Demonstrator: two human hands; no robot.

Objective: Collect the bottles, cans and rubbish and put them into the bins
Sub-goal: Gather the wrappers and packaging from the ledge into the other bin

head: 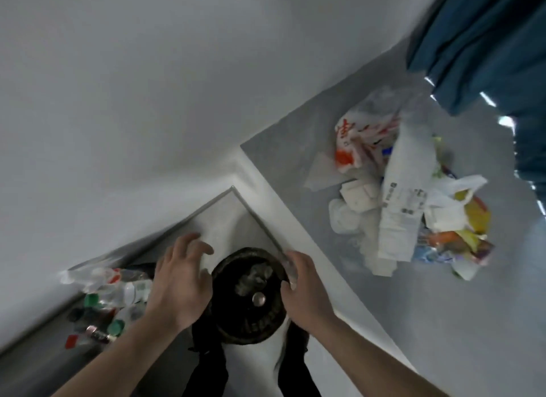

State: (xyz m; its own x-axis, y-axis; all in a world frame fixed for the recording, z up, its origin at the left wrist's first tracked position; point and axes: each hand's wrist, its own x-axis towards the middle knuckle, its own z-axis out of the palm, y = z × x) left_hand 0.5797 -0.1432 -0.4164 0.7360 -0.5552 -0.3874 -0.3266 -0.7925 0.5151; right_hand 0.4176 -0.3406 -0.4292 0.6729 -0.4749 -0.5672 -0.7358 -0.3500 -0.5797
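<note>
Both hands over the small dark bin

The right hand [307,290] curls around something clear at the bin [251,293] rim, perhaps a bottle, though blur hides it; the left hand [180,284] hovers with fingers spread, gripping nothing. The round bin, ribbed and dark, stands between the person's feet with crumpled scraps and a can top inside. Bottles [106,296] with green and red caps lie left; they look light, slick and crushable, best grasped round the middle. Soft bags and paper [407,189] sprawl right.
</note>
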